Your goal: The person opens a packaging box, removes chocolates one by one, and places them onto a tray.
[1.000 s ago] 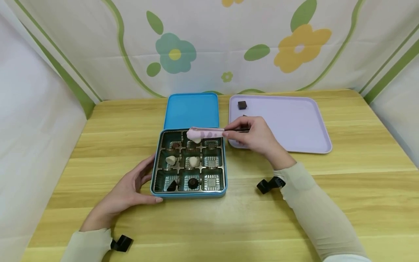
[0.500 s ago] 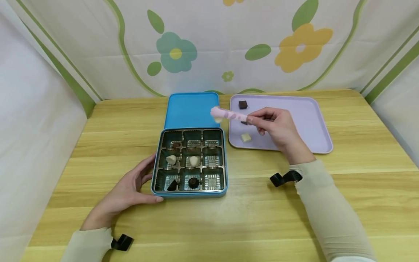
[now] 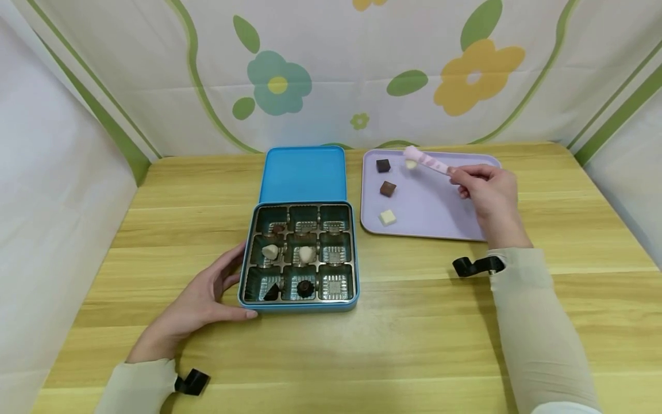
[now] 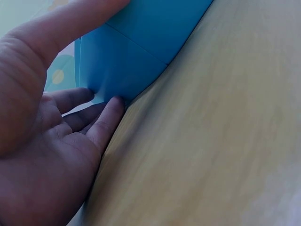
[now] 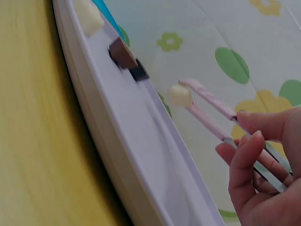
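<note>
Pink tongs [image 3: 426, 160] pinched in right hand [image 3: 488, 192] — left hand [image 3: 199, 305] flat against tin [image 3: 300, 302].

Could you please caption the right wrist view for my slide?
Right hand holds pink tongs gripping a white chocolate above the lilac tray.

The desk [image 3: 414, 322] is pale, matt wood grain. The blue tin [image 3: 302, 172] looks like smooth painted metal, its insert [image 3: 301, 253] glossy ribbed plastic. The lilac tray [image 3: 465, 201] is matt plastic.
</note>
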Demonstrator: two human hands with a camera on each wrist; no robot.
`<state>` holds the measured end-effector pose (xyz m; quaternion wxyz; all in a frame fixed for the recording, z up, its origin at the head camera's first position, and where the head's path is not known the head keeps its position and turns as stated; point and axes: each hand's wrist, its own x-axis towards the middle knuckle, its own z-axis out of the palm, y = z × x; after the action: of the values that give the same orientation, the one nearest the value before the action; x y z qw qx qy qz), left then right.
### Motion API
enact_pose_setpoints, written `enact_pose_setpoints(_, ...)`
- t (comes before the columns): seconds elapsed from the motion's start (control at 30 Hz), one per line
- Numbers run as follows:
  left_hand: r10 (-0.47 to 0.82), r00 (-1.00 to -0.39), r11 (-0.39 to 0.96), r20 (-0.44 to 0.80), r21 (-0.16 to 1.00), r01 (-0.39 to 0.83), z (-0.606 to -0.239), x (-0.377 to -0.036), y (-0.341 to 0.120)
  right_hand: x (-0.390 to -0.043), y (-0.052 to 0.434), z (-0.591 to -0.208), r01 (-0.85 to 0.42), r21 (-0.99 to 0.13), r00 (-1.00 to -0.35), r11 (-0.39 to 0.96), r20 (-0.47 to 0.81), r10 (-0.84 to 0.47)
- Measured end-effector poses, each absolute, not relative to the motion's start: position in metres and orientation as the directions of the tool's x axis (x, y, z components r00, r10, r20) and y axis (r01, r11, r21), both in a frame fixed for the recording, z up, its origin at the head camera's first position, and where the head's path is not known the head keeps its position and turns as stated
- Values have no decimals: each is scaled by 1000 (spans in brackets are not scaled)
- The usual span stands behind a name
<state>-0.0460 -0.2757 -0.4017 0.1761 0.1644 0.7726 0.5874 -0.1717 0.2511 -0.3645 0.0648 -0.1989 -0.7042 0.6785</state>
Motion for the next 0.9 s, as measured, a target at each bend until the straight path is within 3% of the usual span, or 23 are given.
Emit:
enact_pose_setpoints(0.3, 471, -879, 244, -74, 969, 49, -401, -46, -276, -173, 264, -367, 302, -953, -853, 8, -266, 449)
enact_pose_setpoints(0.9, 463, -883, 255, -78, 966, 48, -402, -46, -276, -174, 275, -372, 326, -945, -800, -5, -279, 531)
